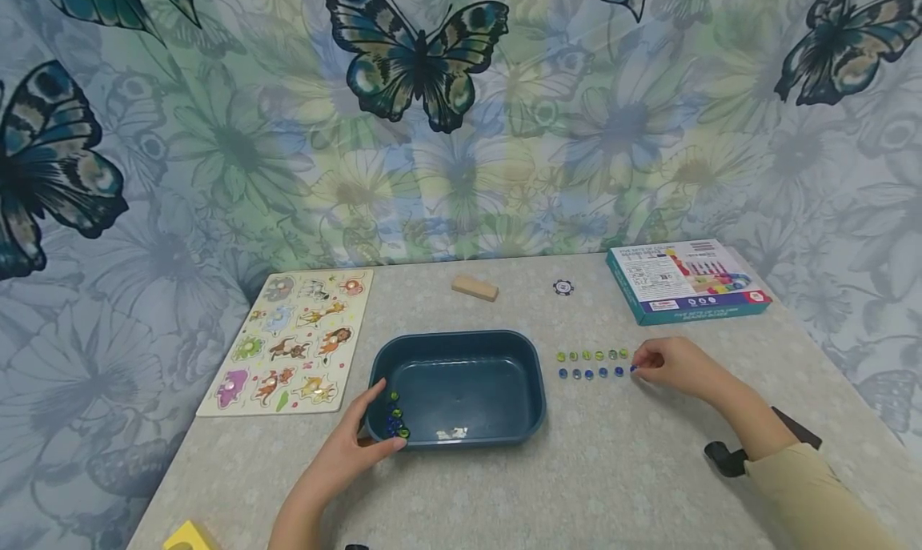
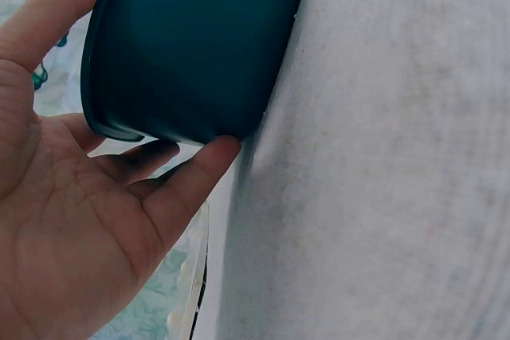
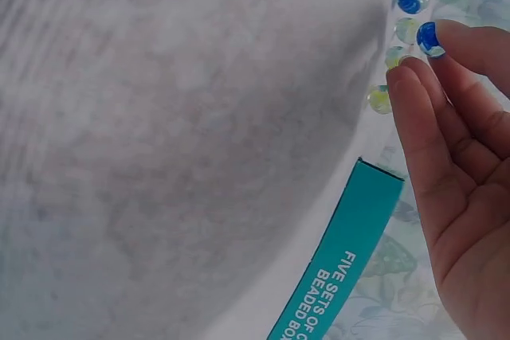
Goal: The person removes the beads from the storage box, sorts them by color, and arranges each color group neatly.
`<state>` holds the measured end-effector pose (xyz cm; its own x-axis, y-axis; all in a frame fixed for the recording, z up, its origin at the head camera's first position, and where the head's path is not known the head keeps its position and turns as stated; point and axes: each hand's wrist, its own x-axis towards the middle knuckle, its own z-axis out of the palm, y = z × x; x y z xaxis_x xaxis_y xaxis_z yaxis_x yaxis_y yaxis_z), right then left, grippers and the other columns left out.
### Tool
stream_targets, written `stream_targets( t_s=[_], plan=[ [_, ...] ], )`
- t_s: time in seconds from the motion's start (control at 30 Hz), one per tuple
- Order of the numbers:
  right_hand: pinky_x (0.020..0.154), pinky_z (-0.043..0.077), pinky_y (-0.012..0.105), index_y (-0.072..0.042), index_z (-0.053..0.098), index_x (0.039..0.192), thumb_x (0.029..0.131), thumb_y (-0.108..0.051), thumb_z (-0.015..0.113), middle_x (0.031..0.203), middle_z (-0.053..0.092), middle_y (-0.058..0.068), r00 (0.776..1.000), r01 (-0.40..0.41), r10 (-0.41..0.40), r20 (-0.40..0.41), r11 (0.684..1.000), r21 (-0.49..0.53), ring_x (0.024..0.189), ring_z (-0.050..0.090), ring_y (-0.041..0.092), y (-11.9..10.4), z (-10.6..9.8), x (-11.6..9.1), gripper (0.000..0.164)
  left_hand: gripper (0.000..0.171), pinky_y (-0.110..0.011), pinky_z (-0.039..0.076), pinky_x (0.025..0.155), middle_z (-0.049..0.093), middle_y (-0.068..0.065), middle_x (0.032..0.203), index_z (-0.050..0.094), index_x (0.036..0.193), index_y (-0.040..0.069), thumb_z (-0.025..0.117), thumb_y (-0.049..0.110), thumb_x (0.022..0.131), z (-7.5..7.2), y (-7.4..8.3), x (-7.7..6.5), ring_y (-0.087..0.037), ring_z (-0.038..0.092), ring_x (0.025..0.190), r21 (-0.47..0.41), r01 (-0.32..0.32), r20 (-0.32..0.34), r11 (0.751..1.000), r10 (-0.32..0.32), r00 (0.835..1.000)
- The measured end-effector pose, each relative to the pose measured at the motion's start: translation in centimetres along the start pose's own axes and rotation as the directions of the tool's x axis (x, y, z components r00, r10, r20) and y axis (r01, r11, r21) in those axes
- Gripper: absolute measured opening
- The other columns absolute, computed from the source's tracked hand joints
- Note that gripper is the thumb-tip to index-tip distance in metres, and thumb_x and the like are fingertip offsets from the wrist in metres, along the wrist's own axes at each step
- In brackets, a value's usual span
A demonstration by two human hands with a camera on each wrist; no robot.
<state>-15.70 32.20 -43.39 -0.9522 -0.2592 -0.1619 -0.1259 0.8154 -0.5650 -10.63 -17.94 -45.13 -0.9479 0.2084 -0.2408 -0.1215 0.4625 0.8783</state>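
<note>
At the right end of a row of blue marbles [image 1: 589, 373], my right hand [image 1: 677, 366] pinches a blue marble [image 3: 429, 39] between thumb and fingertips. A parallel row of yellow-green marbles [image 1: 587, 355] lies just behind the blue one. My left hand [image 1: 349, 446] grips the left end of a dark blue plastic tub [image 1: 468, 398], thumb at the front corner and fingers along the left side. Several green and blue marbles [image 1: 394, 423] are gathered inside the tub by that hand. The left wrist view shows the tub's outer wall [image 2: 191, 45] against the fingers.
An animal puzzle board [image 1: 288, 346] lies left of the tub. Behind the tub are a wooden block [image 1: 475, 287] and a poker chip [image 1: 563, 287]. A teal-sided game box [image 1: 687, 282] sits at the back right. A yellow piece [image 1: 189, 536] shows at the near left edge.
</note>
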Motion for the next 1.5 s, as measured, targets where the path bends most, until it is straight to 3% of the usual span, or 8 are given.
stream_targets(
  t_s=[0.53, 0.87, 1.17, 1.3, 1.5],
  plan=[
    [0.066, 0.047, 0.030, -0.009, 0.068, 0.089, 0.083, -0.014, 0.070, 0.076, 0.060, -0.002, 0.997, -0.077, 0.077, 0.005, 0.996, -0.046, 0.070, 0.051, 0.015, -0.1, 1.0, 0.6, 0.008, 0.089, -0.046, 0.044, 0.093, 0.009, -0.013, 0.154, 0.021, 0.148, 0.027, 0.076, 0.031, 0.078, 0.0, -0.1, -0.1, -0.044, 0.015, 0.137, -0.014, -0.019, 0.001, 1.000, 0.019, 1.000],
    [0.069, 0.048, 0.029, -0.004, 0.068, 0.102, 0.086, -0.013, 0.067, 0.081, 0.060, -0.002, 1.000, 0.005, -0.007, -0.028, 0.998, -0.063, 0.074, 0.051, 0.015, -1.2, -0.7, 0.3, 0.019, 0.090, -0.047, 0.044, 0.093, 0.010, -0.014, 0.154, 0.021, 0.148, 0.027, 0.077, 0.031, 0.078, 0.0, -0.2, 0.0, -0.045, 0.015, 0.137, -0.005, -0.018, 0.000, 1.000, 0.018, 1.000],
    [0.067, 0.049, 0.029, -0.008, 0.068, 0.103, 0.087, -0.017, 0.066, 0.084, 0.062, -0.005, 0.986, 0.130, -0.133, -0.097, 0.991, -0.043, 0.077, 0.055, 0.012, -6.0, -0.7, 0.6, 0.019, 0.090, -0.047, 0.044, 0.094, 0.009, -0.014, 0.154, 0.021, 0.148, 0.026, 0.077, 0.031, 0.077, 0.0, -0.1, 0.0, -0.045, 0.015, 0.137, -0.001, -0.010, -0.001, 1.000, 0.010, 1.000],
    [0.068, 0.051, 0.026, -0.010, 0.068, 0.104, 0.087, -0.016, 0.066, 0.085, 0.063, -0.007, 0.976, 0.207, -0.206, -0.075, 0.978, 0.004, 0.077, 0.057, 0.009, -8.5, 0.6, 1.1, 0.018, 0.090, -0.047, 0.044, 0.094, 0.009, -0.014, 0.154, 0.021, 0.148, 0.027, 0.077, 0.032, 0.077, 0.0, -0.1, 0.1, -0.045, 0.014, 0.137, 0.001, -0.004, 0.001, 1.000, 0.004, 1.000],
    [0.067, 0.051, 0.022, -0.009, 0.067, 0.106, 0.087, -0.015, 0.067, 0.087, 0.064, -0.007, 0.939, 0.343, -0.345, 0.014, 0.936, 0.073, 0.077, 0.059, 0.005, -12.8, 3.6, 2.3, 0.020, 0.090, -0.048, 0.043, 0.094, 0.009, -0.014, 0.154, 0.021, 0.148, 0.029, 0.077, 0.034, 0.077, 0.0, -0.2, 0.1, -0.045, 0.014, 0.137, 0.005, 0.005, -0.003, 1.000, -0.005, 1.000]
  ],
)
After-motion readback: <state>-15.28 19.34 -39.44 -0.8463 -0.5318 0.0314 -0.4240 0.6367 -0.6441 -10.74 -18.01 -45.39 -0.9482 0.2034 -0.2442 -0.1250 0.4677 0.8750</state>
